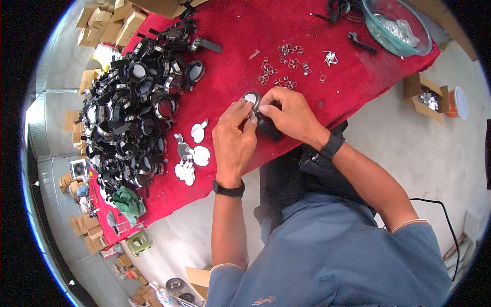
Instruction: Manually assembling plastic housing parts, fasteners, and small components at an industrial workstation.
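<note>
My left hand [235, 134] grips a small round black-rimmed piece with a pale, mirror-like face [251, 97], held just above the table's near edge. On the right side of the same piece, my right hand [292, 113] has its thumb and forefinger pinched against the rim. Whether a small part sits between those fingertips is hidden. A black strap-like part [268, 127] hangs below the piece, between the hands. Left of my left hand lie several flat white and grey discs with small tabs [201, 155]. Beyond my hands, small metal clips [267, 69] are scattered.
A large heap of round black-and-silver pieces with straps [138, 107] covers the left of the red cloth [225, 77]. White pins [331, 58], a black part [362, 43] and a teal basin [376, 38] lie to the right. An open carton [427, 97] stands on the floor.
</note>
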`<state>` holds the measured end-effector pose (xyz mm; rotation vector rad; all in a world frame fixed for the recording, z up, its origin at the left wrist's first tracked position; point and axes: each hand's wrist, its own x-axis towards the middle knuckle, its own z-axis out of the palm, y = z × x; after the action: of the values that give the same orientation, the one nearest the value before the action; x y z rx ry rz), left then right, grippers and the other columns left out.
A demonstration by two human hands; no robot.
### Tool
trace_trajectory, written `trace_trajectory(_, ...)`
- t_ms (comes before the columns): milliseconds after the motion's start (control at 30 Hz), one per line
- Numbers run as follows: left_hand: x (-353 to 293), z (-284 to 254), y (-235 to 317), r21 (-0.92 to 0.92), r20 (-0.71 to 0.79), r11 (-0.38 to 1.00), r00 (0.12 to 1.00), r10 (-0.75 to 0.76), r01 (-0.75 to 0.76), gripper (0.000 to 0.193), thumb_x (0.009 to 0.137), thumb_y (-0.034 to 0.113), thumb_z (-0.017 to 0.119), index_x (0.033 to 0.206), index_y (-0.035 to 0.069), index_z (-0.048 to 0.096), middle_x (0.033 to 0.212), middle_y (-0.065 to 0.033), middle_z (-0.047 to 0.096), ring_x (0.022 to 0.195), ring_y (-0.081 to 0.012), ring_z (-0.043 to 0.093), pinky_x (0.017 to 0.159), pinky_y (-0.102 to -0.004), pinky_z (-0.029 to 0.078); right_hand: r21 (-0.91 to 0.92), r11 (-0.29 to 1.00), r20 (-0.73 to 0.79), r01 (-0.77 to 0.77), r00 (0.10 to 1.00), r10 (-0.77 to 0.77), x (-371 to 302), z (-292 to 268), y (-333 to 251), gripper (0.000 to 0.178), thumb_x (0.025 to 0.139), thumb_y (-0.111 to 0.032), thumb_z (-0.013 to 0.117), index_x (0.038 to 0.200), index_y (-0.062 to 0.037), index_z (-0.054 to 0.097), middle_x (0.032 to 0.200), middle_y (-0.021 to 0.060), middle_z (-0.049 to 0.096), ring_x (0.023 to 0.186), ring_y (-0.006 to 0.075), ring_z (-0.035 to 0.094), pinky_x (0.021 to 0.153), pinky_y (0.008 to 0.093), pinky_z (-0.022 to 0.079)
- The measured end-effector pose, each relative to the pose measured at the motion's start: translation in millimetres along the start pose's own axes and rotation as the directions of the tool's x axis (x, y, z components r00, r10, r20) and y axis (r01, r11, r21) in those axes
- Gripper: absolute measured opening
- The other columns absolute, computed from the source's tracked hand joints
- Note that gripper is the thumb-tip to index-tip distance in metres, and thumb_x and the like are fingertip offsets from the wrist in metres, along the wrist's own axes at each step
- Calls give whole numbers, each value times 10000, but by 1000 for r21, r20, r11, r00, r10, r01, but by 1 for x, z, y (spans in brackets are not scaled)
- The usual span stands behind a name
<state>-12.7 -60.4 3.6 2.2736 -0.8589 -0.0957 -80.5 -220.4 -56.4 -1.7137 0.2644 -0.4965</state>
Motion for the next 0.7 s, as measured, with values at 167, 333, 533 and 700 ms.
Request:
trace_trajectory(167, -1, 10, -2, -144, -54, 989, 997, -53, 44, 362, 903, -12, 715, 1262, -7, 761, 1363, -222, 720, 1258, -344, 703, 1104, -388, 524, -42, 999, -5, -33, 999, 33, -2, 5, -4, 128, 938, -98, 731, 975, 24, 718, 931, 151, 721, 868, 242, 698, 794, 385, 545)
trace_trajectory(333, -2, 9, -5, -122, -50, 990, 996, -74, 68, 386, 913, -22, 730, 1298, 3, 758, 1372, -203, 727, 1249, -280, 709, 1111, -360, 522, -25, 998, 5, 51, 999, -51, -5, 2, -3, 121, 943, -69, 709, 1010, 29, 730, 944, 158, 710, 888, 279, 699, 797, 391, 544)
trace_trajectory(533, 1, 11, -5, -200, -57, 975, 992, -110, 97, 368, 894, -21, 736, 1259, -7, 773, 1340, -203, 740, 1223, -282, 718, 1086, -362, 537, -39, 954, -3, 298, 955, -298, -21, 2, -3, 170, 937, -83, 697, 1077, 9, 732, 1050, 184, 692, 980, 372, 699, 844, 448, 576)
trace_trajectory(700, 7, 18, -17, -156, -73, 988, 997, -35, 23, 355, 860, 3, 761, 1214, 2, 796, 1310, -204, 750, 1202, -290, 727, 1063, -367, 552, -237, 872, 32, 428, 901, -433, -28, 2, -3, 255, 930, -56, 688, 1178, 2, 687, 1108, 186, 662, 981, 373, 686, 852, 449, 587)
